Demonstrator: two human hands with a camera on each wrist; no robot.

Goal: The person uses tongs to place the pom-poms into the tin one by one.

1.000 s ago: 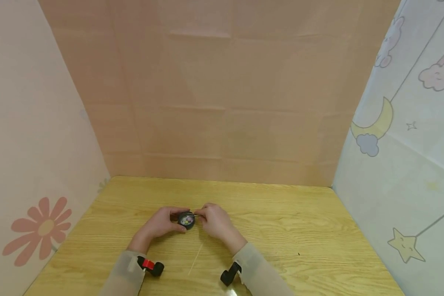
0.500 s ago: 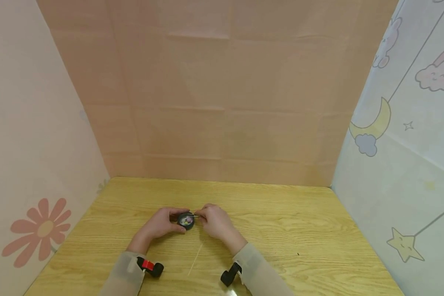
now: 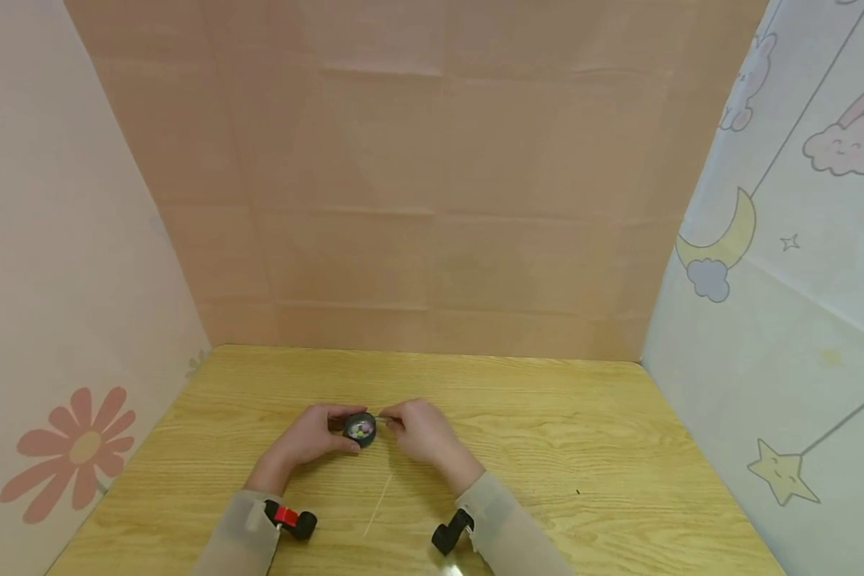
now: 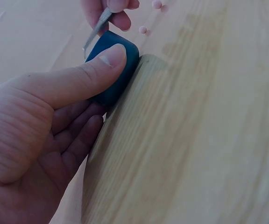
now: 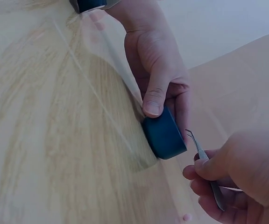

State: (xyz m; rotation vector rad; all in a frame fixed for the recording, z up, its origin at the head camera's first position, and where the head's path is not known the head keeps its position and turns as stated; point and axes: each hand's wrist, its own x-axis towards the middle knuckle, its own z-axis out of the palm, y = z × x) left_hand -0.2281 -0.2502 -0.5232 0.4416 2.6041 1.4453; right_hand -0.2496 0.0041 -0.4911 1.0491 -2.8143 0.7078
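Clock directions follow the head view. Nearest, two pale sleeves (image 3: 241, 532) reach in from 6 o'clock over the worktop (image 3: 583, 432); beyond them, the left hand (image 3: 313, 436) grips the dark round container (image 5: 165, 137), thumb at about 7 o'clock, fingers at about 11, the opening showing pastel beads (image 3: 361, 430). The right hand (image 3: 423, 436) pinches tweezers (image 5: 201, 152) between thumb and fingers. Governing relation: the container lies at about 9 o'clock from the right fingers, the tweezers' long axis pointing to its 2 o'clock rim, tips just beside it, contact uncertain; the left hand is the nearer, already touching. Farthest, at 12 o'clock, the creased backdrop (image 3: 403, 184)
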